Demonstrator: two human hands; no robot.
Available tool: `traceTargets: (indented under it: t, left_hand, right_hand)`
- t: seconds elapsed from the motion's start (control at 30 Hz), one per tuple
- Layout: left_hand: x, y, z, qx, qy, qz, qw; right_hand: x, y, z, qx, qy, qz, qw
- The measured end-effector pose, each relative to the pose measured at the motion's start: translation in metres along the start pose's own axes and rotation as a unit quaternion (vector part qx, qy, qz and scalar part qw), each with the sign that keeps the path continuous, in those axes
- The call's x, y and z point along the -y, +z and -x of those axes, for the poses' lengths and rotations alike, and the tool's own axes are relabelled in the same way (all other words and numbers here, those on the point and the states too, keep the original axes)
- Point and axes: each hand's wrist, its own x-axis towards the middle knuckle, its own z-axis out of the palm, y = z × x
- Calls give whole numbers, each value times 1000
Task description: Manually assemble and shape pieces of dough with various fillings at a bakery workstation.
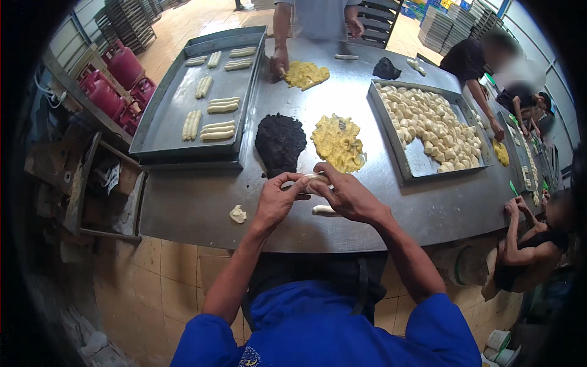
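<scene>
Between my fingers, just above the metal table, is a piece of pale dough [317, 178]. My left hand [278, 199] pinches its left end, while my right hand [351, 194] is closed around the other side; the fingers hide part of it. Below my right hand a dough stick [324, 210] lies on the table. To the left of my forearm sits a small dough lump [238, 214]. Just beyond my hands are a dark crumbly filling heap [280, 144] and a yellow filling mound [339, 142].
A tray of dough sticks [173, 136] stands on the left, a tray of dough pieces [408, 164] on the right. Across the steel table [189, 202], a person's hand [279, 63] touches another yellow mound [307, 74]. More people work at the right. Red gas cylinders [101, 95] stand left.
</scene>
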Motion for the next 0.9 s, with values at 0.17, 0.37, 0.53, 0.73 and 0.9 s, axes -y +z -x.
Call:
traceTargets:
  t: [0.17,0.37,0.53,0.73,0.9]
  left_hand:
    - [-20,21,-11,83,-57,53,993]
    - [-19,40,-58,130,-67,-323,935]
    - [25,39,-102,85,-22,-598,797]
    - [32,29,-98,78,-42,-544,835]
    - [35,30,-98,84,-37,-511,854]
  right_hand:
    - [-16,-29,11,15,-51,12,999]
    - [-58,-55,-10,102,174,-11,979]
    - [-146,-27,-26,73,158,213,961]
    - [-147,-52,3,8,216,189,958]
    - [-156,-49,-14,4,230,160,960]
